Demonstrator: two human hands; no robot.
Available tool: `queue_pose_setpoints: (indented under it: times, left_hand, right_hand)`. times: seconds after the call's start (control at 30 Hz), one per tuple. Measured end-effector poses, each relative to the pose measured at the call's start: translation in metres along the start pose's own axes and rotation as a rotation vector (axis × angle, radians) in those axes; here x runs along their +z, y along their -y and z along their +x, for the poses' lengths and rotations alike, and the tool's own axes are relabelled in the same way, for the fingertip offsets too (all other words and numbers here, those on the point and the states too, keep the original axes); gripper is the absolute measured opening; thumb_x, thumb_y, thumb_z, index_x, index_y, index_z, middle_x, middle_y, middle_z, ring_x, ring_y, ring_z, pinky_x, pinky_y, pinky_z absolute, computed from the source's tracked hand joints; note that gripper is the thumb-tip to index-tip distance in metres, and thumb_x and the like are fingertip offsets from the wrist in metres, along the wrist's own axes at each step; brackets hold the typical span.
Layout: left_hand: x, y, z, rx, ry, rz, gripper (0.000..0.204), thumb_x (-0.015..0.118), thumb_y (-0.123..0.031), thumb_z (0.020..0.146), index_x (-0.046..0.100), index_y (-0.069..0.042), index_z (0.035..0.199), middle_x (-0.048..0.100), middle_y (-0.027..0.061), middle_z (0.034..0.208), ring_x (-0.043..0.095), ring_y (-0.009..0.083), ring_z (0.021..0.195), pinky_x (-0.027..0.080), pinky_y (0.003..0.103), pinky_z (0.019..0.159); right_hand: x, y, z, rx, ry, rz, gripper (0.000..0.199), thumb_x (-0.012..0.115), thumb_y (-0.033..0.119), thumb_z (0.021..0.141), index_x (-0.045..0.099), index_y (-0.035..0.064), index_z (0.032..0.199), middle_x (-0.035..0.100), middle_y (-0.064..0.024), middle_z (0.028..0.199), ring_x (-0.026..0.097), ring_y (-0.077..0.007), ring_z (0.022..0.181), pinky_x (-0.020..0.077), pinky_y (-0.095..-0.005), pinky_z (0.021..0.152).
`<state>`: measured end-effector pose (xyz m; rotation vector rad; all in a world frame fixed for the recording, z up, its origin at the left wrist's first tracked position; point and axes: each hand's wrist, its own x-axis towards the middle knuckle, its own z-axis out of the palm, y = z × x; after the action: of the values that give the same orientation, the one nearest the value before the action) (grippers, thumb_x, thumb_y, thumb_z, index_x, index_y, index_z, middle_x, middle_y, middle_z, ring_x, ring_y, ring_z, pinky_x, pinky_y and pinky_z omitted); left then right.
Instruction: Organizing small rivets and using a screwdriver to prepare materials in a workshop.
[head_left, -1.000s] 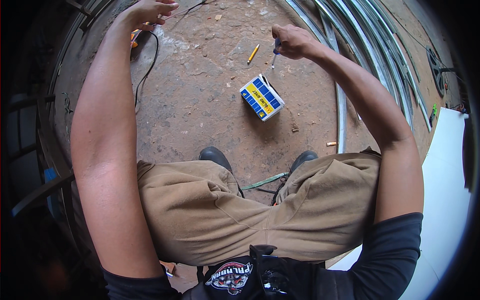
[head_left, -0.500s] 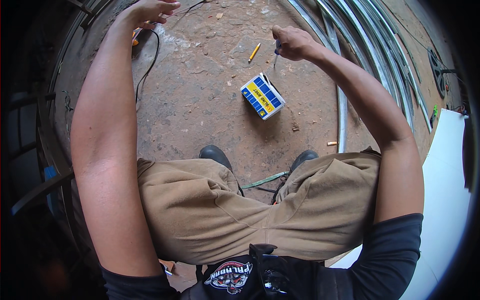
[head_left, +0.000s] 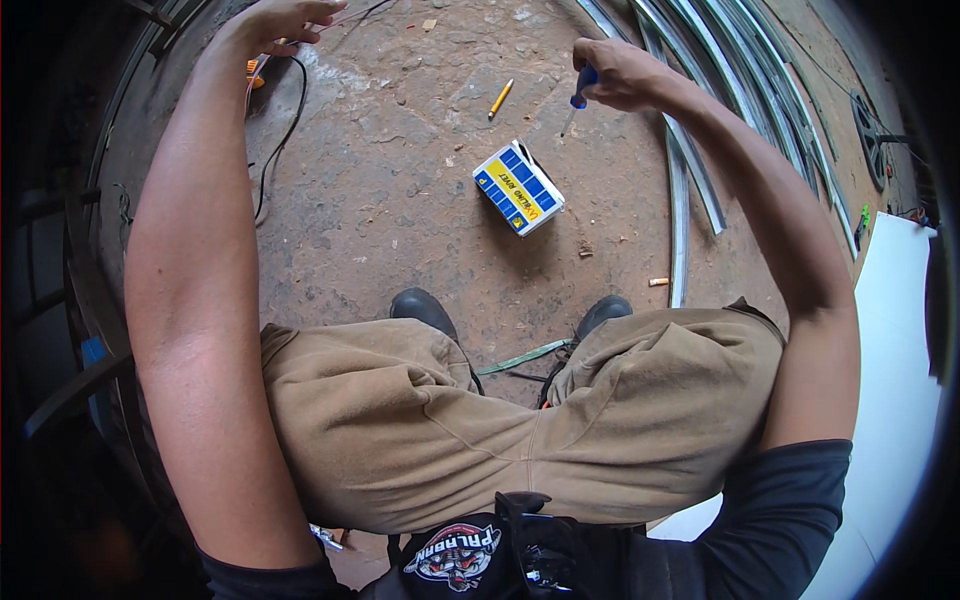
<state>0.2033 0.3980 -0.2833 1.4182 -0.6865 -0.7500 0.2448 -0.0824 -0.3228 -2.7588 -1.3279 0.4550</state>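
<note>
Screwdriver [head_left: 578, 101] — in right hand [head_left: 622, 75] (left hand [head_left: 290, 22] apart).

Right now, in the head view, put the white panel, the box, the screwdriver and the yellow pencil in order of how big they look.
1. White panel
2. Box
3. Screwdriver, partly covered by the right hand
4. Yellow pencil

From the person's head, the left of two side-by-side fisheye cameras looks steeply down over lap [head_left: 520, 440] and forearms [head_left: 200, 180] at close range, toward the floor [head_left: 370, 180] and outstretched hands [head_left: 622, 75] near the upper edge.
</note>
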Motion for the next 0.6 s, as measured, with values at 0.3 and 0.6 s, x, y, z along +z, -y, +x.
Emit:
queue_pose_setpoints:
  times: [0.3,0.6]
  left_hand:
    - [0.056,0.007,0.054,-0.850,-0.462,1.220,0.046,0.064,-0.025,0.095,0.054,-0.008,0.136,0.065,0.0186,0.117,0.068,0.0246,0.093,0.055,0.037,0.078]
    - [0.288,0.053,0.063,-0.913,-0.014,0.659,0.042,0.071,-0.016,0.086,0.059,-0.010,0.125,0.062,0.0153,0.120,0.062,0.0324,0.107,0.051,0.044,0.092]
  right_hand:
    - [0.060,0.012,-0.129,0.148,0.193,0.379,0.030,0.070,0.020,0.086,0.056,0.0001,0.103,0.066,-0.0181,0.090,0.065,-0.0343,0.075,0.0533,-0.0408,0.073]
    - [0.114,0.016,-0.172,0.419,-0.430,0.919,0.038,0.074,0.002,0.080,0.052,0.0043,0.111,0.067,-0.0156,0.097,0.071,-0.0275,0.089,0.0552,-0.0351,0.076]
